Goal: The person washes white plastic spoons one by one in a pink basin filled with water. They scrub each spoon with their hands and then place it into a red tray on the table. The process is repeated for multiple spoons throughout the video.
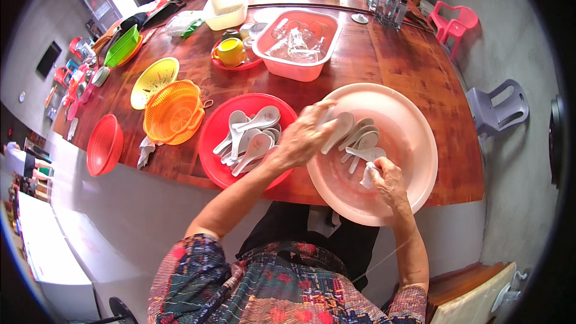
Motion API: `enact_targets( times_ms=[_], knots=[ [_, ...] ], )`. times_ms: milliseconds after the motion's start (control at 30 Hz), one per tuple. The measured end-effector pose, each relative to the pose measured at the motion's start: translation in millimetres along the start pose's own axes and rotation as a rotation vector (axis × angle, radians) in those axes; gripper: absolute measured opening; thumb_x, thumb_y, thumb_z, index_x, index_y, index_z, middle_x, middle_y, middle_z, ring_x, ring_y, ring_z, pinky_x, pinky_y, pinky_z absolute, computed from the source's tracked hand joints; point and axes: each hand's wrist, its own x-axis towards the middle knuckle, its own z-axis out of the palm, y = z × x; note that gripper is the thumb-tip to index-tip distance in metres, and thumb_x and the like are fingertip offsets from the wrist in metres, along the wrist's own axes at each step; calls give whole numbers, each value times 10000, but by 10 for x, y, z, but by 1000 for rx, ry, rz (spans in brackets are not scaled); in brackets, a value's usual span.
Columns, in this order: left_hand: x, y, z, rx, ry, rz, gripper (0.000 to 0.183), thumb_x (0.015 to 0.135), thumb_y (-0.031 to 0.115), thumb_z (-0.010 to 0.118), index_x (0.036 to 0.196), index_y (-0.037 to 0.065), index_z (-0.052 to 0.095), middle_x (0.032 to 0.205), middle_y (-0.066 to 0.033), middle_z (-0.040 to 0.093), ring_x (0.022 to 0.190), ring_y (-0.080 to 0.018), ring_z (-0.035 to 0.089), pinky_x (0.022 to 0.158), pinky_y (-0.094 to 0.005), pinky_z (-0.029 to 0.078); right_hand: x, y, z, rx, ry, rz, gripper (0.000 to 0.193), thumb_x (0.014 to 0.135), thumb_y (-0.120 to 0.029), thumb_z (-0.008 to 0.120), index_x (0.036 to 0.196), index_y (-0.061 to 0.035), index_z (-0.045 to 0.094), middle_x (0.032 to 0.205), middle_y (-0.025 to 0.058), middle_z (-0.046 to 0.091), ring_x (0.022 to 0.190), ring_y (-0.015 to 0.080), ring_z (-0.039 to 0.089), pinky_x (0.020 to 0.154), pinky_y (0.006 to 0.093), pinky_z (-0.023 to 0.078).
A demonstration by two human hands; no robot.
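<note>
My right hand (391,181) pinches a crumpled white cloth (368,176) over the pale pink basin (420,144). Just beyond its fingertips, a white soup spoon (369,153) lies close to the cloth; whether the fingers also touch it is unclear. My left hand (303,136) reaches across the gap between the basin and a red tray (211,121), its fingers apart beside another white soup spoon (339,130). Several more spoons (360,129) rest in a row in the basin. On the red tray lies a loose pile of white soup spoons (255,144).
Beyond stands a pink tub (288,70) of clear glassware. To the left are an orange colander (174,114), a yellow colander (150,81) and a red basket (105,147). A yellow mug (230,52) sits behind the tray. Clear bottles (387,3) stand far right.
</note>
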Motion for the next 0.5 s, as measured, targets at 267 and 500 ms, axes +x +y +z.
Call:
enact_targets(
  times_ms=[267, 500],
  knots=[
    [-738, -701, -411, 723, 65, -72, 550, 745, 296, 628, 1251, 180, 444, 1000, -156, 470, 896, -339, 519, 766, -429, 459, 41, 60, 10, -299, -83, -167, 149, 782, -141, 549, 810, -1, 510, 797, 205, 541, 787, 380, 549, 696, 454, 444],
    [-889, -731, -448, 748, 121, 8, 682, 679, 275, 707, 1286, 156, 418, 995, -141, 428, 930, -309, 445, 817, -429, 385, 555, 270, 251, -461, 167, -326, 165, 755, -132, 576, 842, -7, 512, 945, 221, 486, 911, 389, 531, 693, 459, 486]
  ],
)
